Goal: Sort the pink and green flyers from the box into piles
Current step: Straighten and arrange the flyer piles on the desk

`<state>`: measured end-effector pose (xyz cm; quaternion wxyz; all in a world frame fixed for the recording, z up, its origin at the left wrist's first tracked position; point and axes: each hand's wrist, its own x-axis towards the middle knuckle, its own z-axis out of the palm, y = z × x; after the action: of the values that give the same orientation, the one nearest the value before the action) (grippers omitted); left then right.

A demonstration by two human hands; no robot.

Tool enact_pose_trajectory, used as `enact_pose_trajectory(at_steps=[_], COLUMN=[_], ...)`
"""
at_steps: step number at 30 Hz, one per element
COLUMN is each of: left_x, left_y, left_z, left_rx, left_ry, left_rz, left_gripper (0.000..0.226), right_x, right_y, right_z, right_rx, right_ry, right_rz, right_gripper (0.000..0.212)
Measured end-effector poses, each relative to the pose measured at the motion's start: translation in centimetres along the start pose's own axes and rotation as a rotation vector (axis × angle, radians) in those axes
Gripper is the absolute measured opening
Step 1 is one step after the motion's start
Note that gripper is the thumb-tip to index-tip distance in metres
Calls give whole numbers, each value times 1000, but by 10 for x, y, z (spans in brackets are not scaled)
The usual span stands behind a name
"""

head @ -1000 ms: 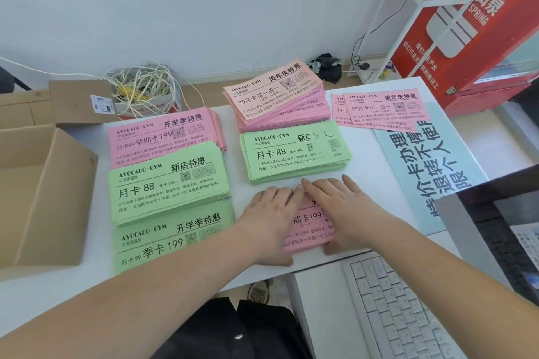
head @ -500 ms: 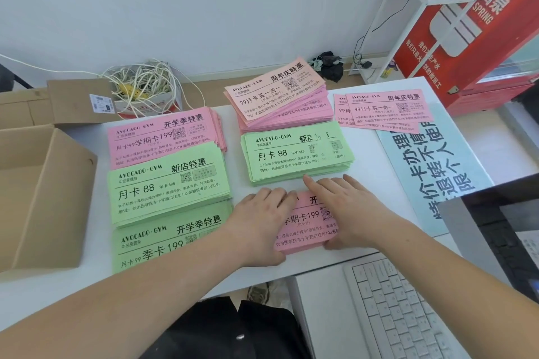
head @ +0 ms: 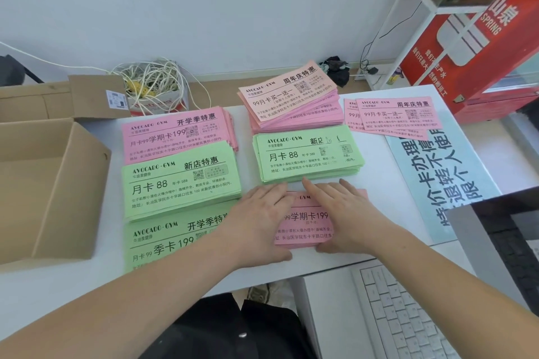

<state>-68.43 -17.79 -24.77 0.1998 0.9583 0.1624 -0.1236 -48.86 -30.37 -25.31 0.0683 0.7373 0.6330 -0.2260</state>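
Gym front-desk office: keyboard (head: pixel 408 323), promotional flyer piles (head: pixel 180 181), membership-rules sign (head: pixel 446 175).

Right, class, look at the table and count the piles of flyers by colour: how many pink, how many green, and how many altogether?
Pink piles: 4 (back left, back middle, back right, nearest)
Green piles: 3 (left middle, left front, centre)
Total: 7

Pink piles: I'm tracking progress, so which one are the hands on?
The pink pile nearest the front edge, under the left hand and right hand; the rest lie farther back, untouched.
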Motion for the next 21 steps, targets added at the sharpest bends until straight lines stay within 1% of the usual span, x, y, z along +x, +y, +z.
enact_pose_trajectory(at_steps=[2,5,7,8,11,14,17,21], left_x=[-15,-30,-33,-34,-37,-40,-38,-32], left_y=[-7,-24,-33,-36,-38,-33,-34,-29], left_z=[-6,-10,-11,-11,-8,-1,5,1], left_rx=[-38,-54,-65,-73,-111,-133,-137,-184], left_ry=[28,42,40,53,90,57,53,109], left_rz=[-48,-135,-179,-193,-188,-160,-162,-140], left_gripper=[93,54,36,32,32,37,41,41], right_x=[0,4,8,11,18,22,23,24], right_y=[-6,-21,-31,-35,-40,-41,-42,-41], right_z=[-3,0,4,5,8,8,6,9], right_rx=[-41,-65,-65,-61,-54,-40,-20,-22], right_ry=[-34,-30,-16,-10,6,42,52,64], right_rz=[-4,-16,-28,-34,-43,-57,-56,-82], right_gripper=[144,146,146,145,139,132,131,128])
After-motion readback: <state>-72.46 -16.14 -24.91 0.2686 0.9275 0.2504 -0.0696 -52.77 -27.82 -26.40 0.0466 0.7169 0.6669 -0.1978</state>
